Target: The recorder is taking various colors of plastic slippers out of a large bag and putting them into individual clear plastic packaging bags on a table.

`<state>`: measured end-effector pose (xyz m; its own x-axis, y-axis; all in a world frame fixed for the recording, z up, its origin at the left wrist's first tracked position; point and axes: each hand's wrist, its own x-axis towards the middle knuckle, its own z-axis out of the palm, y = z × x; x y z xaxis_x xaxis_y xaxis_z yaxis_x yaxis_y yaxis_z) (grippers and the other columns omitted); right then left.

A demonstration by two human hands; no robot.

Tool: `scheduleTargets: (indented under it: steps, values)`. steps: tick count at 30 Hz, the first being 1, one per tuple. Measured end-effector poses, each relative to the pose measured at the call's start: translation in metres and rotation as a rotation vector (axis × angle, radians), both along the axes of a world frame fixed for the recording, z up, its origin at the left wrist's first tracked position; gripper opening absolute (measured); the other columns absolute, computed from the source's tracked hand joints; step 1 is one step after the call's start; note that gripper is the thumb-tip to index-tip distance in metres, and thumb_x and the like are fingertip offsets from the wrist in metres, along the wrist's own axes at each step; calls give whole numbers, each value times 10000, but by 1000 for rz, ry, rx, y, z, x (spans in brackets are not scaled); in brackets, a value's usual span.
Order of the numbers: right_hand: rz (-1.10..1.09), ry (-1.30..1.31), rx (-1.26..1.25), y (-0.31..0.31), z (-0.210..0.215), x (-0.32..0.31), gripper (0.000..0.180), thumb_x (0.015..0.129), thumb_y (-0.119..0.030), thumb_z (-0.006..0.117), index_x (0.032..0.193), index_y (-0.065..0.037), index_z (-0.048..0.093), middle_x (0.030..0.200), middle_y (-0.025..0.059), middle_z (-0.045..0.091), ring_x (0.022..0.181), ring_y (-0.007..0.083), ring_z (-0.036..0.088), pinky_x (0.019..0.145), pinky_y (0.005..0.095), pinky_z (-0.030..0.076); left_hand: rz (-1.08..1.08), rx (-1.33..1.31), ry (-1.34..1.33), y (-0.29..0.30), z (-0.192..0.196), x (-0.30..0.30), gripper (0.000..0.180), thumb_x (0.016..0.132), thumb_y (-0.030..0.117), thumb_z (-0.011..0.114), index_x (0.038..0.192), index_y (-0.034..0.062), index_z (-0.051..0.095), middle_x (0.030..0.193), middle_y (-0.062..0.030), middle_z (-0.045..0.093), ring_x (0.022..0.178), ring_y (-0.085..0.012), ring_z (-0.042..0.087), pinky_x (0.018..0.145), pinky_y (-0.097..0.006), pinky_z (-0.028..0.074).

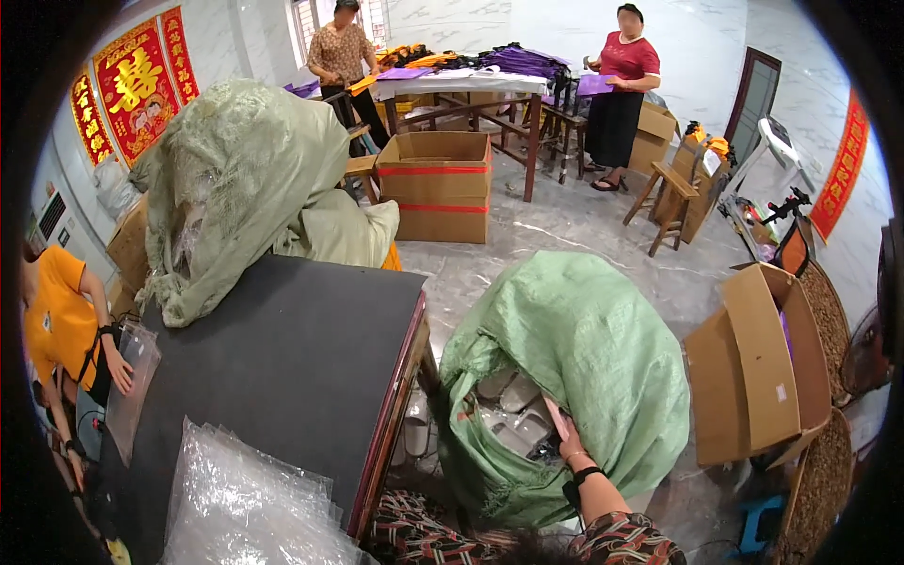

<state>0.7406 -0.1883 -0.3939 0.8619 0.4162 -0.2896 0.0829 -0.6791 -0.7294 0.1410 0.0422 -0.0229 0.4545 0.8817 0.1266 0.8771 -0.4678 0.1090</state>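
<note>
My right hand [563,435] reaches down into the open mouth of a large green woven sack [603,348] that stands on the floor just right of a black-topped table [292,358]. The fingers lie among several pale grey and white packed pieces [516,407] inside the sack. Whether they grip one is hidden. A black band and a thin bracelet sit on that wrist, and a patterned sleeve covers the forearm. My left hand is out of sight.
A pile of clear plastic bags [245,499] lies on the table's near end, a second stuffed green sack [245,179] at its far end. A person in orange [61,320] at left holds a clear bag [132,377]. Cardboard boxes [438,184] [753,367] stand around; two people work at a far table [461,85].
</note>
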Motion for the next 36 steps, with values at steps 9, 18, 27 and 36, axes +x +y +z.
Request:
scheduleTargets:
  steps: [9,18,27,36]
  values:
    - [-54,-85,237,24,38,-18,645,832,-71,596,1439,-11,387,1372,216,522,1291,319,488,1067,356,384,19,53,0,-8,-2,-15,646,934,380,540,1486,85,379,1526,-232,329,1420,-443,240,1152,-561,127]
    - [-171,46,409,17,60,-6,457,844,-130,620,1272,12,542,1115,117,656,934,216,640,820,337,528,3,36,5,-8,-8,-17,629,935,391,528,1467,76,406,1515,-231,345,1414,-448,247,1150,-564,142]
    - [-433,620,968,19,75,-11,400,764,52,506,1160,36,553,905,139,627,733,284,645,652,387,580,-56,120,-60,-1,-4,-9,636,926,396,547,1461,76,420,1510,-227,356,1404,-450,266,1136,-578,168]
    - [-384,674,935,-10,133,-24,129,877,-144,624,913,-19,623,812,87,656,725,237,665,646,383,584,-89,112,-247,-5,-17,-43,601,935,378,535,1438,58,451,1499,-209,385,1420,-437,253,1134,-604,137]
